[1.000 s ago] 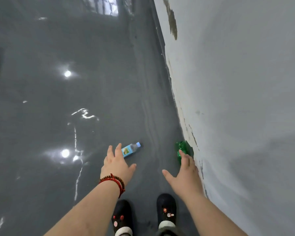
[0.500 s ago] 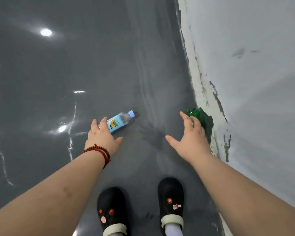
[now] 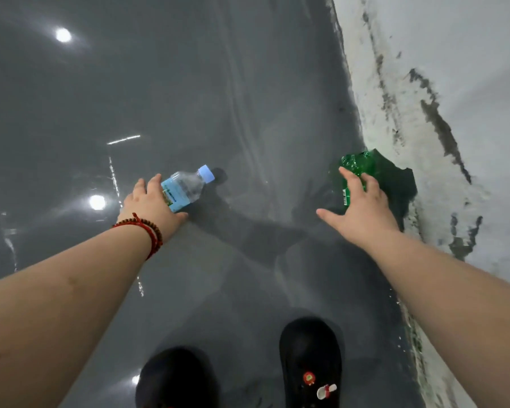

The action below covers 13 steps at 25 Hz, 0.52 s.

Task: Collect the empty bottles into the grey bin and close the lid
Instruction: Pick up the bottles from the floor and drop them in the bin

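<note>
Left hand (image 3: pixel 150 201) touching clear plastic blue-capped bottle (image 3: pixel 186 187), right hand (image 3: pixel 362 207) spread over crumpled green plastic bottle (image 3: pixel 355 169); neither gripped—should wrap both mid-body.

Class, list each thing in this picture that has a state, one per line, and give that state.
Clear bottle: capped, lying on the floor.
Green bottle: lying against the wall; cap hidden.
Left hand: fingers at the clear bottle, grip unclear.
Right hand: open, fingers spread over the green bottle.
</note>
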Available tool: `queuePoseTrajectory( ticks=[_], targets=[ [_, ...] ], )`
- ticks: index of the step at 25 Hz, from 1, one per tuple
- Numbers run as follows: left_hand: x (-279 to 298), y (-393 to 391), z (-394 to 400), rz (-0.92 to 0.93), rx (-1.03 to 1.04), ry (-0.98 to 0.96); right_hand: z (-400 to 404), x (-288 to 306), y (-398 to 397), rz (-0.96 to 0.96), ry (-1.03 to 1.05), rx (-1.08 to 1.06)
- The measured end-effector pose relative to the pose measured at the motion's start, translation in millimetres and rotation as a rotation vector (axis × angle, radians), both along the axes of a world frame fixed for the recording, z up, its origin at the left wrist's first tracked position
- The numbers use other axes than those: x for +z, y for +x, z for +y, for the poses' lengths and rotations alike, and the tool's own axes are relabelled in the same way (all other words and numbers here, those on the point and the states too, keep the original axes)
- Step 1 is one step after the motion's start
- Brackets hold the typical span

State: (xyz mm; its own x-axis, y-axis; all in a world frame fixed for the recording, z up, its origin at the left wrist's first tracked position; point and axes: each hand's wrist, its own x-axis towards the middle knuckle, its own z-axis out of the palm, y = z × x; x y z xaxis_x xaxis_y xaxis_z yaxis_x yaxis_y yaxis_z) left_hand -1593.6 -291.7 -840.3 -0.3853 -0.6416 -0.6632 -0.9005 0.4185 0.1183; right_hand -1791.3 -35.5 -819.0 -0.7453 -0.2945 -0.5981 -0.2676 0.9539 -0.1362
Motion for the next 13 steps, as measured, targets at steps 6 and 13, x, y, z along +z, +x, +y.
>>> queuePoseTrajectory(
  ticks=[6,13],
  targets=[
    [-36,-1,11,-0.188,-0.068,-0.153,17,-35,-24,0.192,0.085,0.037],
    [-29,-14,63,-0.126,0.116,0.002,2,-37,-11,0.126,0.114,0.014]
  ],
)
